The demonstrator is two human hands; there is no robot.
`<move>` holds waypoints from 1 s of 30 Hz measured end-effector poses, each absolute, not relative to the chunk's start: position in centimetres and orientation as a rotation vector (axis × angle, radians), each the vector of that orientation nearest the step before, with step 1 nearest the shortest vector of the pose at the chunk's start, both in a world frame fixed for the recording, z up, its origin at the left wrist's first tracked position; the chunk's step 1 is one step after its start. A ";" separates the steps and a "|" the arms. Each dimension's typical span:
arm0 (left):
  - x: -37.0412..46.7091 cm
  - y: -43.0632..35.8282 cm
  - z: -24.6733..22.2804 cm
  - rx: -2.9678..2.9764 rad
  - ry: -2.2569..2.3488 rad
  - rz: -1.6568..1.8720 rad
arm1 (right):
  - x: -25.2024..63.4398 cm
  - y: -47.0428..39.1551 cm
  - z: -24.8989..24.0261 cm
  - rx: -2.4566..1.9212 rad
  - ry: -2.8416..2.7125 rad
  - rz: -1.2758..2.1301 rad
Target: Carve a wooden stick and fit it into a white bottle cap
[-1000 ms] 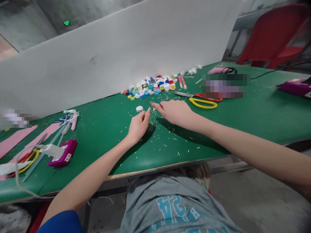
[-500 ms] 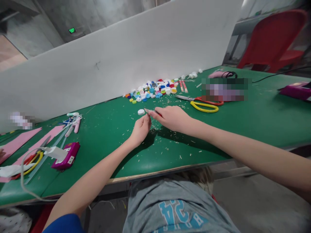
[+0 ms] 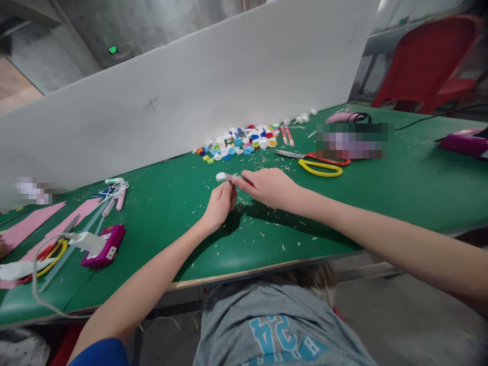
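My right hand (image 3: 269, 187) is closed around a utility knife (image 3: 248, 181). Its blade (image 3: 230, 177) points left, just above the fingertips of my left hand (image 3: 221, 204). Those fingers are pinched together, and whatever is between them is hidden. A white bottle cap (image 3: 221, 176) lies just beyond my left hand, close to the blade tip. Thin pale shavings (image 3: 263, 234) are scattered on the green tabletop around both hands. Scissors with yellow and red handles (image 3: 322, 168) lie beyond my right hand.
Many coloured bottle caps (image 3: 238, 142) are heaped against the white partition (image 3: 213, 76). On the left are pink sheets (image 3: 36, 221), a second pair of scissors (image 3: 57, 256), a purple power socket (image 3: 102, 254) and a white cable (image 3: 35, 284). Another person's hand (image 3: 3, 246) shows at the left edge.
My right hand and the knife have dipped slightly, and the blade now lies flatter over my left fingertips. My left hand has barely moved.
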State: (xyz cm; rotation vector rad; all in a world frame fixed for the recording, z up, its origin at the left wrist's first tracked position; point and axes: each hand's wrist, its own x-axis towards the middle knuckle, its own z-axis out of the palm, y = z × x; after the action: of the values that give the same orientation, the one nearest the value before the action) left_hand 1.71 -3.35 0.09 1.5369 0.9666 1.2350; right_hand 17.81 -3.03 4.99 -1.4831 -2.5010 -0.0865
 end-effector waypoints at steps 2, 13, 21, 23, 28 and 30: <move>1.7 -3.5 0.3 1.513 0.967 1.222 | 17.8 -3.0 5.0 -1.480 -2.498 -0.081; 1.3 -3.7 0.4 1.439 0.859 1.182 | 17.9 -2.9 4.8 -1.418 -2.502 -0.087; 1.4 -3.6 0.2 1.548 0.921 1.190 | 18.0 -2.8 4.8 -1.435 -2.525 -0.079; 1.4 -3.5 0.1 1.603 0.952 1.196 | 18.0 -2.7 4.8 -1.436 -2.532 -0.077; 1.3 -3.3 0.1 1.696 1.085 1.200 | 18.1 -2.7 4.8 -1.469 -2.589 -0.119; 1.3 -3.2 0.1 1.709 1.138 1.183 | 18.0 -2.7 4.8 -1.513 -2.592 -0.124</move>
State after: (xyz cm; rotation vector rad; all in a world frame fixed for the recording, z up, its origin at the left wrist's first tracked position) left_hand 1.33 -3.23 0.12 1.7093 1.1380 1.1829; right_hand 17.97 -2.70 4.82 -1.5130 -2.5916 -0.1241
